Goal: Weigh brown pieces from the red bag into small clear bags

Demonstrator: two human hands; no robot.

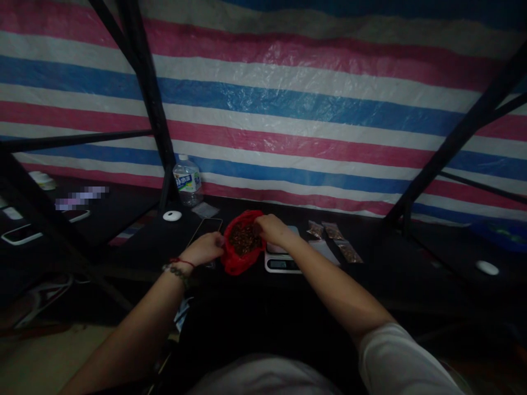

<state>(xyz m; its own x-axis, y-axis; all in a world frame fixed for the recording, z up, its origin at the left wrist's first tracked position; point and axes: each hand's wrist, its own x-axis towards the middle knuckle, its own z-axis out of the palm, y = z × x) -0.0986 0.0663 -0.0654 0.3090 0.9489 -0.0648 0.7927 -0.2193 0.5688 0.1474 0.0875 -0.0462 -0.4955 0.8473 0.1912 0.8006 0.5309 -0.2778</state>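
A red plastic bag (234,264) stands with its mouth wide on the black table, holding many small brown pieces (245,238) whose kind I cannot make out. My left hand (203,248) pinches the bag's left rim. At the opposite rim, my right hand (272,229) has its fingers closed on the red plastic. Just right of the bag, partly under my right forearm, is a white digital scale (283,265). Beyond it lie several small clear packets (349,252) filled with brown pieces, beside a flat clear bag (326,251).
Behind my left hand lies a phone (209,225). A clear plastic bottle (188,182) stands by the left black metal post (154,109). White rounded objects sit at left (172,216) and right (487,267). A striped plastic sheet (288,120) hangs behind the table.
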